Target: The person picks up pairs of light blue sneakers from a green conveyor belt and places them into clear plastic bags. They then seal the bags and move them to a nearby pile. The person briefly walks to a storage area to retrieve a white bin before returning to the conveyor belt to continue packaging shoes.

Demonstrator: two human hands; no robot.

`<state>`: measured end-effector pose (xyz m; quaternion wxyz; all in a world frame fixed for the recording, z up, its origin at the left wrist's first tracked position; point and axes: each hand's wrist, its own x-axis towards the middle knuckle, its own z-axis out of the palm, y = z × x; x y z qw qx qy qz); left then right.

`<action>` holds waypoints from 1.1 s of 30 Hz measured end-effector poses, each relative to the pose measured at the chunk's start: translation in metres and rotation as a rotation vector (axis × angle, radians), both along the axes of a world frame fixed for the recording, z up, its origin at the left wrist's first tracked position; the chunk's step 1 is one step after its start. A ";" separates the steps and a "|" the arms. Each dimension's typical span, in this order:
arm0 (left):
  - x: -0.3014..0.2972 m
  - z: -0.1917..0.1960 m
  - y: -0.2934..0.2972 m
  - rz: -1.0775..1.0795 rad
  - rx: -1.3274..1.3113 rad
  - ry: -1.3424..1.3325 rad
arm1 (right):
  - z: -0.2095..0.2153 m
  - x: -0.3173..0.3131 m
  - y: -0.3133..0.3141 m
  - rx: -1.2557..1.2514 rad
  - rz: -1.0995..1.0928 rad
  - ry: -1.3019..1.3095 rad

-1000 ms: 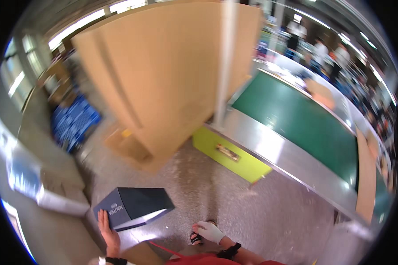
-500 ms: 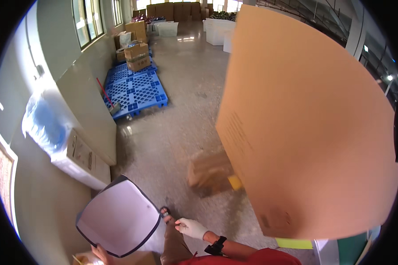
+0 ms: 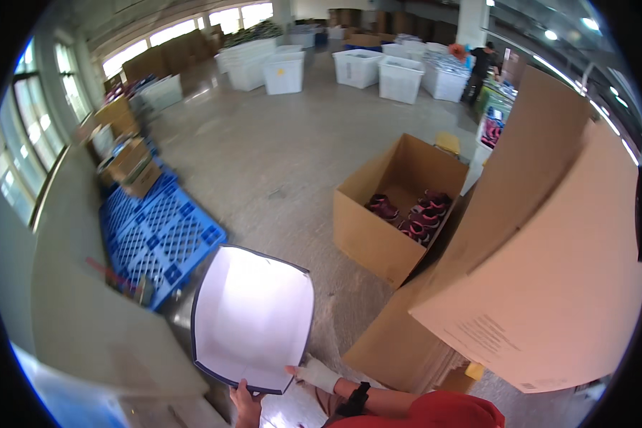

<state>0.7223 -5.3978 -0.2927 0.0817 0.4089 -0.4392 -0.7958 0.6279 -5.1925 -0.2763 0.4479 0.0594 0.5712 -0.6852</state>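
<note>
An open, shallow box (image 3: 253, 314) with a white inside and a dark rim is held out low in front of me, tilted so its inside faces up. My left hand (image 3: 246, 406), bare, grips its near edge with the fingertips over the rim. At the box's near right corner, my right hand (image 3: 317, 374), in a whitish glove with bare fingertips, has its thumb over the edge; the fingers beneath are hidden. A black band circles my right wrist.
Right of me stands a large cardboard carton (image 3: 367, 217) holding several dark and pink shoes (image 3: 424, 217). Tall cardboard sheets (image 3: 535, 285) rise at the near right. Blue pallets (image 3: 167, 246) lie along the left wall. White bins (image 3: 284, 73) and a person (image 3: 480, 71) are farther back.
The view has swung right, bringing the shoe carton into sight. The box has come nearer the middle, and my right hand, formerly apart from it, now meets its corner.
</note>
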 end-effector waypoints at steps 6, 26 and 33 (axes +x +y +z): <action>-0.189 0.031 -0.086 -0.049 -0.333 0.000 | -0.131 -0.184 -0.129 -0.009 -0.286 0.117; -1.020 -0.062 -0.040 -1.588 -0.296 0.399 | -0.051 -0.835 0.023 0.522 -0.959 0.083; -1.312 -0.148 0.125 -1.841 -0.656 0.459 | -0.004 -1.033 0.127 0.484 -1.263 0.003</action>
